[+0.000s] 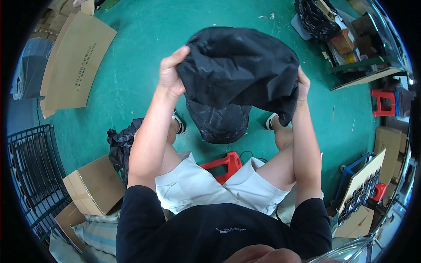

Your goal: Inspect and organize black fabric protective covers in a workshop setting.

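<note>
A baggy piece of thin, dark black fabric (237, 65) is stretched between my two hands, raised in front of me above the floor. My left hand (173, 74) grips its left edge, with the thumb up along the rim. At the opposite edge my right hand (302, 85) is closed on the fabric, its fingers partly hidden behind it. Below the held piece, between my feet, shows a rounded black bag-like form (219, 122) with a faint pattern. Whether the two are joined cannot be seen, because the raised fabric covers the top of the lower form.
A red plastic stool (232, 164) shows between my legs. Crumpled black plastic (125, 144) and a cardboard box (96, 184) lie at my left, beside a dark wire rack (35, 162). Flat cardboard (76, 65) stands far left. A loaded shelf (359, 61) and another red stool (382, 103) are at right.
</note>
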Demonstrator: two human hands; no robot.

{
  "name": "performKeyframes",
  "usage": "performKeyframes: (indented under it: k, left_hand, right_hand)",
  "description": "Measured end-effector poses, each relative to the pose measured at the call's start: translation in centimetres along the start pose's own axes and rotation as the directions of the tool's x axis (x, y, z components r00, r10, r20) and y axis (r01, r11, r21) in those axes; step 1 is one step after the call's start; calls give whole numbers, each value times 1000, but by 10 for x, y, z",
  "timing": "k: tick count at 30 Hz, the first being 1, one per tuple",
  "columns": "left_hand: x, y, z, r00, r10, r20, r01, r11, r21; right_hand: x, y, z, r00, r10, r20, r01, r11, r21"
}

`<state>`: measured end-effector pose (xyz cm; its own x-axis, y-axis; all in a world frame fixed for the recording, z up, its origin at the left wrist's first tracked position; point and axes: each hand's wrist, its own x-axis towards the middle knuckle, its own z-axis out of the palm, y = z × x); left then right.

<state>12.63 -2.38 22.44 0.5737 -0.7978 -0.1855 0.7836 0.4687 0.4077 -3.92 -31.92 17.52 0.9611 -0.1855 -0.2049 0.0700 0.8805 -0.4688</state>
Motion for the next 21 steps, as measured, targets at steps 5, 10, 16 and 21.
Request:
performKeyframes:
  k: [5, 10, 16, 21]
  left_hand:
    - [12, -6, -2, 958, -1, 287, -47, 986, 160]
    - [5, 2, 1, 938, -20, 345, -54, 977, 205]
    - [11, 0, -6, 994, -111, -26, 108, 856, 505]
    - [11, 0, -5, 988, -126, -94, 154, 885, 439]
  right_hand:
    - [-5, -9, -2, 989, -20, 148, 22, 1000, -13]
    - [-6, -24, -8, 973, -39, 229, 70, 989, -129]
    - [-7, -21, -7, 979, -39, 199, 46, 999, -29]
    - [-4, -24, -1, 988, 14, 153, -14, 1000, 1]
